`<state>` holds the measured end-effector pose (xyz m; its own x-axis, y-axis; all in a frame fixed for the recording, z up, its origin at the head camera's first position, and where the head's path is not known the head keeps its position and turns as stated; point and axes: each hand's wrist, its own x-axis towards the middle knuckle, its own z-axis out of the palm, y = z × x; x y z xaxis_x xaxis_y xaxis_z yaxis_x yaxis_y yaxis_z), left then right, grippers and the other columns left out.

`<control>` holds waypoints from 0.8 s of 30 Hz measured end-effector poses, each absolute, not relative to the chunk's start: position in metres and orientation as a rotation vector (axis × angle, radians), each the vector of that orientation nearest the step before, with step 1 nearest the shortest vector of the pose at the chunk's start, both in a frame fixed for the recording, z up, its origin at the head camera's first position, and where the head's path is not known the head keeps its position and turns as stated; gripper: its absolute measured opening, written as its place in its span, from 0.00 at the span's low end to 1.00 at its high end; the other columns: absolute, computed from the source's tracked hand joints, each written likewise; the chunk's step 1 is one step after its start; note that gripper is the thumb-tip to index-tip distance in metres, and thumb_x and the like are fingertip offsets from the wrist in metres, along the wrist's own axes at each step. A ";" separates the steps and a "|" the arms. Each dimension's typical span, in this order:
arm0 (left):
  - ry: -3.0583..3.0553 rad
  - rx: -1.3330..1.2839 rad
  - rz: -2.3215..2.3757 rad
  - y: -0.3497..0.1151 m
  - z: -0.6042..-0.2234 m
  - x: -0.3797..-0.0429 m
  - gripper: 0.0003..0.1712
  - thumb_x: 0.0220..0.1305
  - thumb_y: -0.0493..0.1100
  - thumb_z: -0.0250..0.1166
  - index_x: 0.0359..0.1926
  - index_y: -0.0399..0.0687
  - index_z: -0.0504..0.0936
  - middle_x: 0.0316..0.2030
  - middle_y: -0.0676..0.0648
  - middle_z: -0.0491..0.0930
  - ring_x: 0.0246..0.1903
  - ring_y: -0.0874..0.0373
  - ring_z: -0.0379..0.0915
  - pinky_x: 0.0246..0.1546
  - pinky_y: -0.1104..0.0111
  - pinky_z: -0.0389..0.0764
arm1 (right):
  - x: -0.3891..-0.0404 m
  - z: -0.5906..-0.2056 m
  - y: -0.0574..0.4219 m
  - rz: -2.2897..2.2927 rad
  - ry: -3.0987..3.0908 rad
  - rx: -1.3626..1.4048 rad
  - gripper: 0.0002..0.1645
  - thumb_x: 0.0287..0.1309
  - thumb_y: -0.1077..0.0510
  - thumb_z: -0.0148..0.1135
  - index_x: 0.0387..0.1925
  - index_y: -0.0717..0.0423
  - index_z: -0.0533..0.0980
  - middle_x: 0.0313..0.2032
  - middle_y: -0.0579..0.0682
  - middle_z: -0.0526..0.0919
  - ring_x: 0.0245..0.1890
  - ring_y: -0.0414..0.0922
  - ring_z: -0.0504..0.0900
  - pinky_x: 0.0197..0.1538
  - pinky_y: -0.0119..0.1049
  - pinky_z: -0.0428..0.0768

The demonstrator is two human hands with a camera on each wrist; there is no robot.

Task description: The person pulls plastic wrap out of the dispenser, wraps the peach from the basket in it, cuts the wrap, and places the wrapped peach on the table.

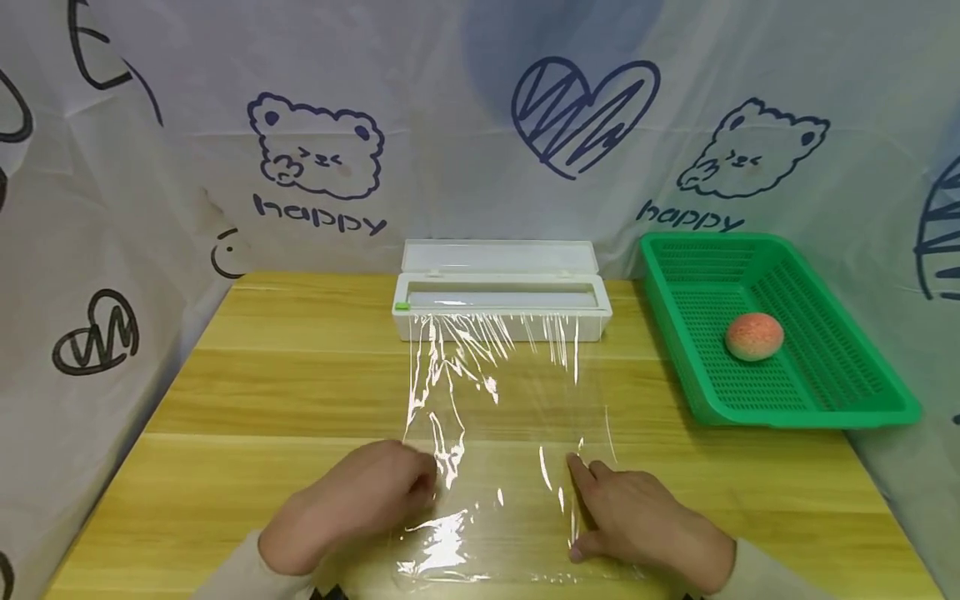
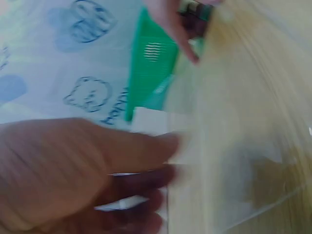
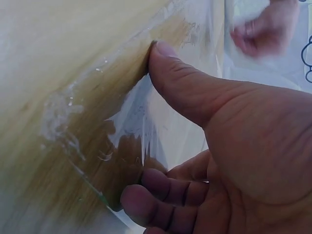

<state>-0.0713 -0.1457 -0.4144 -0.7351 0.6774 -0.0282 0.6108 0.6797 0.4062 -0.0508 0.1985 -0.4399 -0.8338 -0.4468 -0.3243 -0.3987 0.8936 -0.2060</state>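
A sheet of clear cling film (image 1: 502, 500) stretches from a white dispenser box (image 1: 501, 325), its lid raised, toward the front of the wooden table. My left hand (image 1: 360, 500) is over the film's left edge, blurred, fingers loosely bent. In the left wrist view its thumb (image 2: 141, 148) and fingers are apart, with nothing visible between them. At the film's right edge, my right hand (image 1: 637, 521) rests with thumb and fingers spread. The right wrist view shows its thumb (image 3: 168, 66) pointing over the film, fingertips (image 3: 139, 200) close to the film's edge.
A green plastic basket (image 1: 813, 417) stands at the right of the table (image 1: 247, 400), holding a peach (image 1: 753, 337). A light cloth (image 1: 450, 167) with drawn bears and hearts hangs behind and beside the table. A small green piece (image 1: 402, 306) sits on the dispenser's left front edge.
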 end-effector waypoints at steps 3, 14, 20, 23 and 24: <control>2.927 1.181 0.497 -0.131 -0.424 -0.086 0.09 0.62 0.37 0.71 0.43 0.49 0.88 0.43 0.50 0.86 0.42 0.55 0.79 0.44 0.63 0.85 | -0.050 -0.440 0.199 -0.168 2.702 -0.634 0.71 0.41 0.27 0.81 0.74 0.66 0.65 0.46 0.56 0.83 0.29 0.45 0.80 0.35 0.45 0.82; 2.822 1.140 0.208 -0.124 -0.432 -0.095 0.27 0.51 0.41 0.80 0.53 0.43 0.82 0.56 0.40 0.83 0.50 0.42 0.78 0.50 0.53 0.85 | -0.058 -0.439 0.204 -0.162 2.770 -0.704 0.59 0.46 0.26 0.77 0.66 0.63 0.74 0.41 0.52 0.84 0.34 0.48 0.83 0.36 0.47 0.82; 2.790 1.077 0.188 -0.122 -0.432 -0.101 0.28 0.51 0.43 0.82 0.52 0.46 0.82 0.54 0.44 0.83 0.48 0.45 0.76 0.48 0.55 0.84 | -0.068 -0.438 0.205 -0.205 2.892 -0.780 0.27 0.57 0.34 0.74 0.37 0.50 0.77 0.26 0.41 0.75 0.24 0.41 0.75 0.25 0.41 0.73; 2.769 1.021 0.211 -0.121 -0.434 -0.103 0.34 0.49 0.45 0.83 0.58 0.45 0.81 0.57 0.43 0.82 0.50 0.44 0.76 0.50 0.55 0.83 | -0.075 -0.439 0.204 -0.209 2.932 -0.784 0.23 0.59 0.37 0.75 0.35 0.49 0.77 0.25 0.40 0.73 0.24 0.39 0.74 0.25 0.40 0.73; 2.767 1.010 0.217 -0.120 -0.434 -0.103 0.36 0.49 0.45 0.84 0.59 0.45 0.81 0.58 0.43 0.82 0.50 0.44 0.76 0.51 0.55 0.83 | -0.077 -0.439 0.203 -0.218 2.947 -0.775 0.23 0.59 0.37 0.75 0.37 0.49 0.78 0.26 0.41 0.74 0.25 0.39 0.75 0.26 0.39 0.74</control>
<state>-0.1034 -0.1205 -0.4338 -0.7507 0.6486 -0.1256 0.6211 0.7577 0.2002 -0.0774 0.2031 -0.4392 -0.8678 -0.4946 -0.0475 -0.4822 0.8615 -0.1592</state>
